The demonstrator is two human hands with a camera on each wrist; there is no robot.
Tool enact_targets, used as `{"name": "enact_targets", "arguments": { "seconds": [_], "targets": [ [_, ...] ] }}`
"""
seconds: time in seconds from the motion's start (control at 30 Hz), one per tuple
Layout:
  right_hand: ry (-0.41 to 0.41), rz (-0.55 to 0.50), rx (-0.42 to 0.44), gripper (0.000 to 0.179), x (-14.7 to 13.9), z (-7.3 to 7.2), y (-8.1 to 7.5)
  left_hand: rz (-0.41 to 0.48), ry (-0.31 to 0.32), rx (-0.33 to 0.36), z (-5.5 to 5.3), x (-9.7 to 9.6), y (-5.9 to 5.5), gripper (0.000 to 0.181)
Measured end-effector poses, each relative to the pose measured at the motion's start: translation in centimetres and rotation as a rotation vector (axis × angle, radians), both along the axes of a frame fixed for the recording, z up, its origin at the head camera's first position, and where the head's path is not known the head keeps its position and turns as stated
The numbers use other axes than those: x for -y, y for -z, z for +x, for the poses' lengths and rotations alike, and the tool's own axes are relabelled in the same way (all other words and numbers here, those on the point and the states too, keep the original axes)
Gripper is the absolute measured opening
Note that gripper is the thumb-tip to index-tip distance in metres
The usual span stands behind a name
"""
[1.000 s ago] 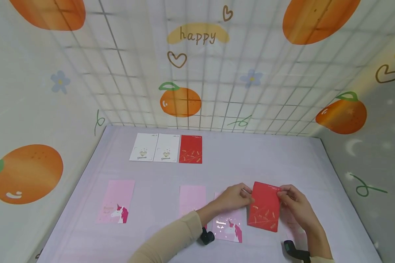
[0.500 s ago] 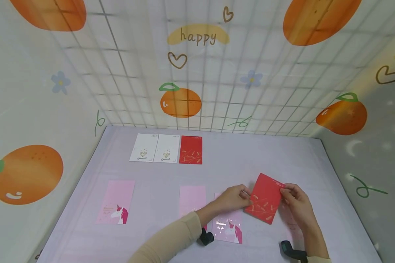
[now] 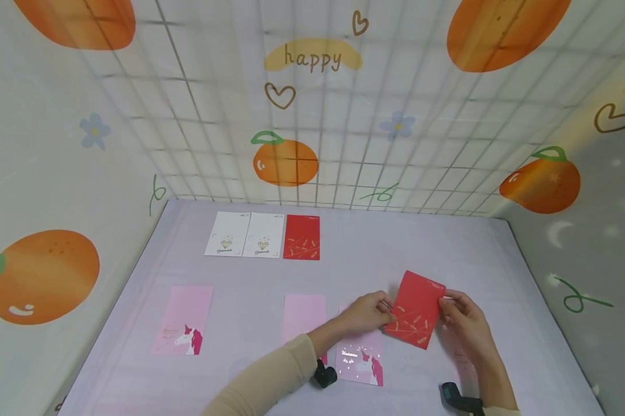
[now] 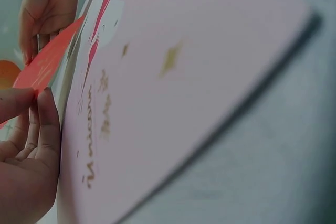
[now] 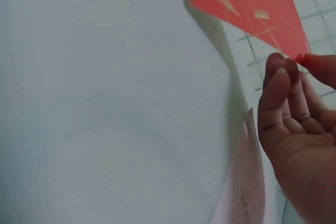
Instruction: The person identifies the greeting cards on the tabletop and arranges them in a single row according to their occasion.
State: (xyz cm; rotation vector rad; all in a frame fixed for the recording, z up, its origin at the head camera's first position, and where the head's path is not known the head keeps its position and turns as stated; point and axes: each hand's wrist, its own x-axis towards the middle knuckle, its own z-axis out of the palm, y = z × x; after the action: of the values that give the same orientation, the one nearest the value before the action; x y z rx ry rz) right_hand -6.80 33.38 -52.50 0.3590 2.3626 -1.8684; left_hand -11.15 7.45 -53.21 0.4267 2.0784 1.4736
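Observation:
A red card (image 3: 415, 309) with gold markings is held tilted above the table's right half. My left hand (image 3: 368, 312) pinches its left edge between thumb and fingers, as the left wrist view also shows. The thumb and fingers of my right hand (image 3: 465, 320) pinch the card near its upper right corner; in the right wrist view the red card (image 5: 252, 11) runs up and left from those fingertips. Just below my left hand lies a pink unicorn card (image 3: 361, 364). Another pink card (image 3: 465, 370) lies partly hidden under my right hand and wrist.
Two white diamond cards (image 3: 226, 233) and a second red card (image 3: 302, 237) lie in a row at the back. One pink unicorn card (image 3: 182, 320) rests at the left, and another pink card (image 3: 304, 315) sits partly behind my left forearm. Printed cloth walls enclose the table.
The held red card has turned clockwise and risen slightly, its lower end swinging left. Both hands keep pinching it; the right wrist has shifted a little left. The cards on the table are unmoved.

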Motion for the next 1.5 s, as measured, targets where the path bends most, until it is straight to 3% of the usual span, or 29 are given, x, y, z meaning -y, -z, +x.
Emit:
{"name": "enact_targets", "arguments": {
  "seconds": [0.3,0.73,1.03,1.2,1.5],
  "targets": [
    [-0.075,0.052,0.109,0.062,0.0,0.1,0.1,0.029,-0.018,0.011,-0.2,0.1,0.3,0.02],
    [-0.143,0.085,0.132,0.052,0.4,0.3,0.1,0.063,-0.061,0.044,-0.1,0.0,0.1,0.019],
    [-0.138,0.096,0.108,0.049,0.8,0.1,0.1,0.059,-0.097,0.004,-0.2,0.5,-0.2,0.019],
    [-0.122,0.091,0.069,0.049,1.7,-0.5,0.0,0.084,-0.119,-0.056,-0.9,1.2,-0.8,0.019],
    [-0.146,0.092,-0.022,0.044,4.0,-2.1,-0.1,0.06,-0.19,-0.077,-1.9,3.4,-1.2,0.022]
  ]
}}
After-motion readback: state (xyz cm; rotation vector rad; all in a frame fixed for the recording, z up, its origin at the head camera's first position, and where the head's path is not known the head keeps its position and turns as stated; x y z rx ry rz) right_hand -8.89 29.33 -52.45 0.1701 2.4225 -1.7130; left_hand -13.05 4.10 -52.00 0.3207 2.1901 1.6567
